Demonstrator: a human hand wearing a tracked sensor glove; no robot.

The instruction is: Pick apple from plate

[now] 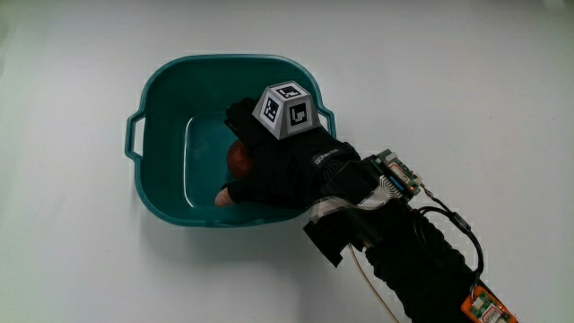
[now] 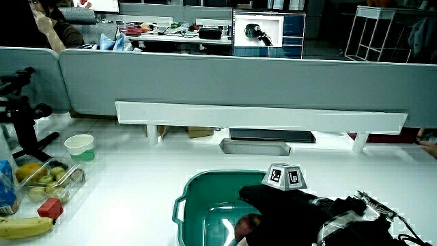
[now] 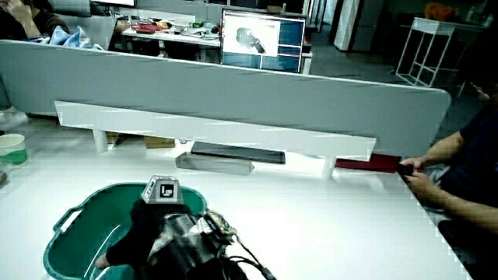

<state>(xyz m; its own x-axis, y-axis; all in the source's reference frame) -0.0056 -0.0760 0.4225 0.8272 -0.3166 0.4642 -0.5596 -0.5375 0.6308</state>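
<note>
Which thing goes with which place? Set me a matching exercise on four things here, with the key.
Things:
1. apple
2. patterned cube
3. paper cup
4. banana

Places:
A. on the back of the hand
B. lying on the table, nearer to the person than the fruit tray
C. inside the teal basin, in the hand's grasp
D. standing on the table, farther from the person than the fruit tray

Pairs: 1-C, 2-A, 3-D, 4-B
</note>
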